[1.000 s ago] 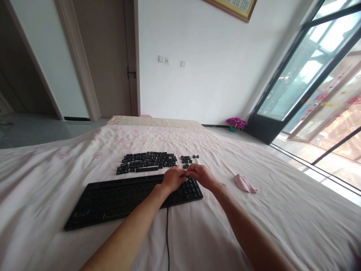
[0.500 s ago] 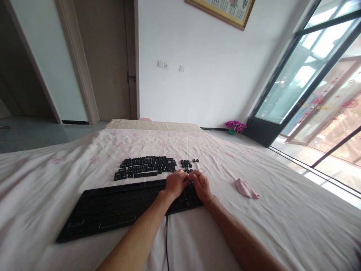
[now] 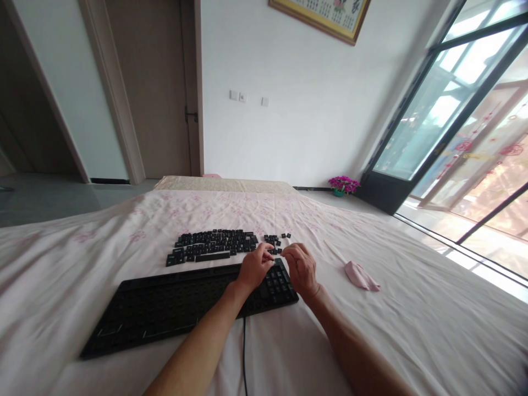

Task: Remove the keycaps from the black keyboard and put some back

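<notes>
Loose keys (image 3: 225, 240) look light, hard; pinch their sides. Left hand (image 3: 254, 268), right hand (image 3: 302, 270): can't tell either grip.

Keycaps (image 3: 218, 242) obstruct beyond the keyboard (image 3: 173, 302); leftward lies free.

Pale, wrinkly sheet (image 3: 412, 330) is holding things

1 black keyboard (image 3: 165, 297) is lying there, its cord (image 3: 245, 357) trailing toward the front. Loose black keys (image 3: 225, 240) are sitting behind it. 1 pink cloth (image 3: 361, 276) is resting to the right.
</notes>
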The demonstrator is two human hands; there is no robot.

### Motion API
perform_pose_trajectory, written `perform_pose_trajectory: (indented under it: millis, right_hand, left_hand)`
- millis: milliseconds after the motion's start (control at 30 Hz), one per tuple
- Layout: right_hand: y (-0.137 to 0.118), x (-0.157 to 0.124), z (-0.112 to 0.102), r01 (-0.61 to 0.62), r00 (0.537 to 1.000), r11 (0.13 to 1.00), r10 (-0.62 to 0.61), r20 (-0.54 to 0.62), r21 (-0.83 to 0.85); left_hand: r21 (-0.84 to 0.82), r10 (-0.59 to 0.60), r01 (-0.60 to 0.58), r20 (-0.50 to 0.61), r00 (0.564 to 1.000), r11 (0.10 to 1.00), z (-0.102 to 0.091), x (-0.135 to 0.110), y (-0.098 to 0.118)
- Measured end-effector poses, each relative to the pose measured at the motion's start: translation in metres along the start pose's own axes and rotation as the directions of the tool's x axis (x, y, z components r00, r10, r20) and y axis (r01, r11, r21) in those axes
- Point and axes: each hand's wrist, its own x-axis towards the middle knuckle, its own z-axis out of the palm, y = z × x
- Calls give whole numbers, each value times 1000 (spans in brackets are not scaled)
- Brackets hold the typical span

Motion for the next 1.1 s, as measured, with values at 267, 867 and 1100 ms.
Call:
perform_pose_trajectory:
  millis: [267,867,1100]
  right_hand:
    - [11,12,6,-169,913,969,222,342,-179]
    - [108,30,3,-580,764,778,623,171,-241]
    - [169,46,-3,-629,715,699,692,100,-340]
  left_hand:
    - [-262,-33,13,-71,997,965,1,4,-9]
    - [-247,-80,39,-157,984,968,5,4,-10]
    - [-186,-65,44,-110,992,982,3,4,-8]
